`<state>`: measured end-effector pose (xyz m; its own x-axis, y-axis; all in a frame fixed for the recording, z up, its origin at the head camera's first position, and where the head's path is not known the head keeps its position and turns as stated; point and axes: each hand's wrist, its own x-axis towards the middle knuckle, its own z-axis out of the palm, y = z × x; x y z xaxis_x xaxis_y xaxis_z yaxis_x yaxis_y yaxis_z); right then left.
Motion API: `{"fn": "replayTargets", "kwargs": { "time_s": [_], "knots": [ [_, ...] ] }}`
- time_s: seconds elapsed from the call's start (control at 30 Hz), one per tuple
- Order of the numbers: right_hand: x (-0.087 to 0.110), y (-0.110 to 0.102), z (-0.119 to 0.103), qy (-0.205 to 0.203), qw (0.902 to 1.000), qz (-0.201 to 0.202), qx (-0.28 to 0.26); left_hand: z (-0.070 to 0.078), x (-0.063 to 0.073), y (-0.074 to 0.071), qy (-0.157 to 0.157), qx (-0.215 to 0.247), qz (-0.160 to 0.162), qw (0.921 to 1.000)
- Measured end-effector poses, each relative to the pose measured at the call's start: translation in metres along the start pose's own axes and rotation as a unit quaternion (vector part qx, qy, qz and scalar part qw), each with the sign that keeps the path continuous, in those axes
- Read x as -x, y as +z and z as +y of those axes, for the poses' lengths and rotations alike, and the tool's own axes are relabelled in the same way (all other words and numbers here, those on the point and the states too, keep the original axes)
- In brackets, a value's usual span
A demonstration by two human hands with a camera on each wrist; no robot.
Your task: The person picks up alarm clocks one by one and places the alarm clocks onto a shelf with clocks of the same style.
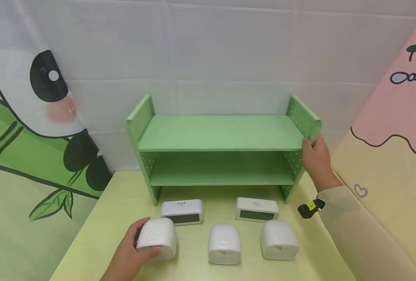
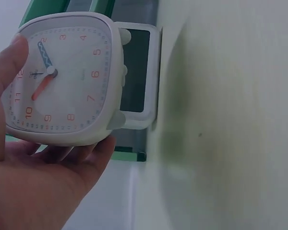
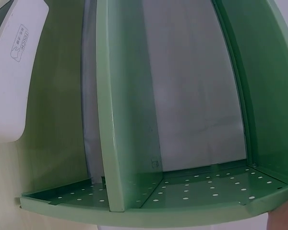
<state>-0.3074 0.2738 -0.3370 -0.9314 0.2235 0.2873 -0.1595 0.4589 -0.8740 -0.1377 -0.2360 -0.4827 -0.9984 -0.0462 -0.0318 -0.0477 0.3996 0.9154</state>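
My left hand (image 1: pixel 125 249) holds a white rounded alarm clock (image 1: pixel 157 236) by its sides at the table's front left. In the left wrist view the clock's dial (image 2: pixel 69 88) shows orange numerals and its small feet stand off the tabletop. Thumb on one side, fingers underneath, the hand (image 2: pixel 48 187) spans its body. My right hand (image 1: pixel 317 162) grips the front edge of the right side panel of a green two-tier shelf (image 1: pixel 222 132). Both shelf boards are bare. In the right wrist view only a sliver of that hand (image 3: pixel 283 215) shows at the panel's edge.
Two more white alarm clocks (image 1: pixel 224 244) (image 1: pixel 280 240) stand in the front row. Behind them, before the shelf, sit two white digital clocks (image 1: pixel 182 207) (image 1: pixel 257 205) with dark displays. A black wrist strap piece (image 1: pixel 310 208) hangs by the right sleeve. Printed cloth hangs around the yellow table (image 1: pixel 99 222).
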Motion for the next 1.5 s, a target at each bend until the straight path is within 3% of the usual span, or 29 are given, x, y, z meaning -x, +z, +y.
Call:
{"fn": "replayTargets", "kwargs": {
  "time_s": [0.17, 0.33, 0.53, 0.73, 1.17, 1.5],
  "knots": [
    [-0.001, -0.001, 0.000, -0.010, 0.9999, 0.003, -0.002, 0.019, -0.007, -0.007, 0.011, 0.007, -0.012, 0.9998],
    [-0.002, -0.002, 0.001, -0.010, 0.9999, 0.004, -0.005, 0.041, -0.019, -0.012, 0.047, 0.005, -0.004, 0.9989],
    [-0.003, -0.001, 0.003, -0.007, 0.9999, 0.001, -0.012, 0.062, -0.039, -0.015, 0.097, -0.007, -0.007, 0.9953],
    [-0.002, 0.000, 0.003, -0.014, 0.9998, 0.003, -0.013, 0.075, -0.060, -0.014, 0.121, -0.013, -0.020, 0.9924],
    [0.001, 0.001, 0.003, -0.014, 0.9998, 0.008, -0.009, 0.096, -0.103, -0.006, 0.111, -0.046, -0.034, 0.9922],
    [-0.002, 0.002, 0.004, -0.013, 0.9998, 0.017, -0.008, 0.100, -0.134, 0.006, 0.093, -0.047, -0.020, 0.9943]
  ]
}}
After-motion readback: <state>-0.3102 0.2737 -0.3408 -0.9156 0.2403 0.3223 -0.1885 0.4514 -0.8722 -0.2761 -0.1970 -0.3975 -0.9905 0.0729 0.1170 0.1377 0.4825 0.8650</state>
